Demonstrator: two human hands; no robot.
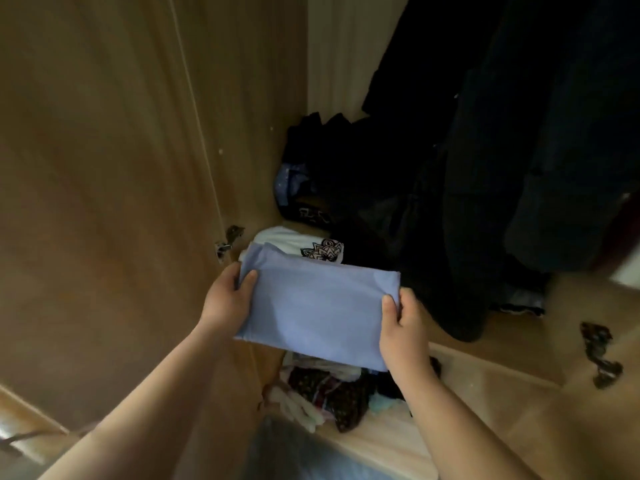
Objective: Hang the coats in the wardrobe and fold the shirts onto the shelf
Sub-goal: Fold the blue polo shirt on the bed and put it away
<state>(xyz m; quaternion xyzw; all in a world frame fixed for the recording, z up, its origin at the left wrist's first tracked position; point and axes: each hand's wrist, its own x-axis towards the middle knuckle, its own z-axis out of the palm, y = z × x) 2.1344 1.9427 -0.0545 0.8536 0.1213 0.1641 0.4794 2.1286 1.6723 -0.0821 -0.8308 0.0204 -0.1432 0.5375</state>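
Head view: folded blue shirt [318,306] held flat between my hands; left hand [227,299] and right hand [403,323] each pinch an edge, thumbs on top.

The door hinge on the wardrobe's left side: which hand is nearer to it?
Left. The left hand grips the folded blue shirt at its left edge, just below and right of the hinge. The right hand holds the shirt's opposite edge, farther off.
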